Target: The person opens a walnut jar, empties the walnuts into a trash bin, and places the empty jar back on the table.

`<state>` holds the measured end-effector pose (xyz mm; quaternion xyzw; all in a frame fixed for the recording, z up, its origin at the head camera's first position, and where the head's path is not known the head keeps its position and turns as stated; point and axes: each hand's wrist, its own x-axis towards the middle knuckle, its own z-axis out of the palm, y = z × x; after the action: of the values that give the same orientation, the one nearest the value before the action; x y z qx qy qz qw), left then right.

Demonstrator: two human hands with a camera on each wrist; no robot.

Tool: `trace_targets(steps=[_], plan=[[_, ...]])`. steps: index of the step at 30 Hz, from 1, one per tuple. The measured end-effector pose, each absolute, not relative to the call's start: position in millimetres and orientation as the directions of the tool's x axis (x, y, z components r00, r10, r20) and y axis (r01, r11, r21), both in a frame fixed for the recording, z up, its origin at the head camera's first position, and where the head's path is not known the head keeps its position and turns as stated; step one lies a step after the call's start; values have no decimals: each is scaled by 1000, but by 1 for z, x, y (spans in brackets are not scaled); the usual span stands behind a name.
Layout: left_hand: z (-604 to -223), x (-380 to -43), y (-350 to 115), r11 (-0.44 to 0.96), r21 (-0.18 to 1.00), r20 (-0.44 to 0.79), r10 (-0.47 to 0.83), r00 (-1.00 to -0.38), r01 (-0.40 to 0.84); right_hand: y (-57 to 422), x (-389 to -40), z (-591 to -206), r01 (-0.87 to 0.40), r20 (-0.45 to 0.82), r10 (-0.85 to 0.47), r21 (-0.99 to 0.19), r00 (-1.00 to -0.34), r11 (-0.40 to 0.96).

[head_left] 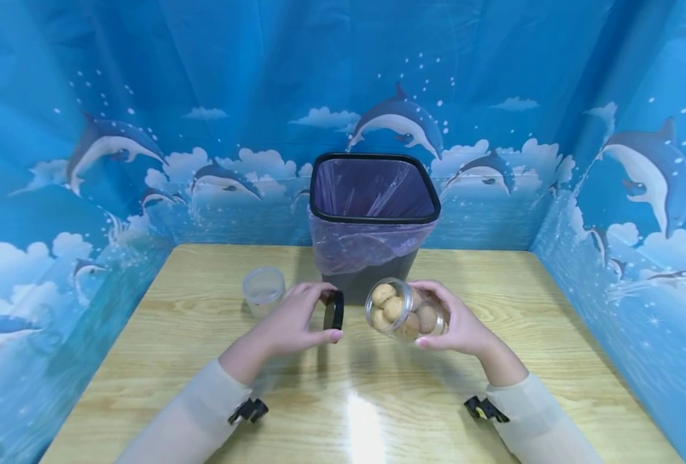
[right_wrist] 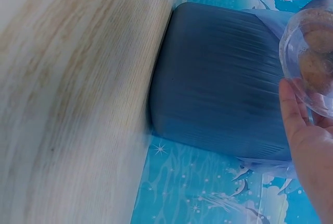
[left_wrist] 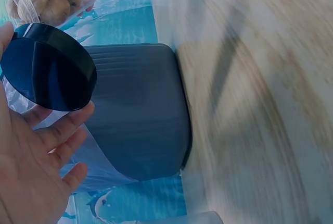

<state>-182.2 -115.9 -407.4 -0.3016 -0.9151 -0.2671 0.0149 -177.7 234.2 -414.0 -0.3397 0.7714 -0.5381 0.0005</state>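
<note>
My left hand (head_left: 296,322) pinches a round black lid (head_left: 334,310) by its rim, held on edge above the table. The lid's flat, shiny face (left_wrist: 44,73) shows in the left wrist view. With my right hand (head_left: 456,322) I grip a clear jar (head_left: 407,310) full of round, light-brown balls like cookies or walnuts; their exact kind is hard to tell. The jar is tilted, its uncovered mouth turned left toward the lid, and a gap separates the two. In the right wrist view the jar's base (right_wrist: 312,62) lies against my fingers.
Behind both hands stands a grey bin (head_left: 349,287) with a black rim and a purple liner bag (head_left: 372,241). A translucent plastic cup (head_left: 264,290) sits on the wooden table (head_left: 204,277), left of the bin. Blue dolphin-print sheeting (head_left: 250,77) surrounds the table's back and sides.
</note>
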Motion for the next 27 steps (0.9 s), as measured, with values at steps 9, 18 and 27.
trace_targets(steps=[9, 18, 27], plan=[[-414, -180, -121, 686, 504, 148, 530, -835, 525, 235, -178, -414, -522, 367, -527, -834, -767, 179], [-422, -179, -126, 688, 517, 114, 535, -837, 510, 237, -178, -414, -523, 366, -522, -831, -771, 190], [-434, -178, -133, 714, 530, 25, 526, -850, 458, 237, -177, -415, -521, 362, -520, -830, -774, 197]])
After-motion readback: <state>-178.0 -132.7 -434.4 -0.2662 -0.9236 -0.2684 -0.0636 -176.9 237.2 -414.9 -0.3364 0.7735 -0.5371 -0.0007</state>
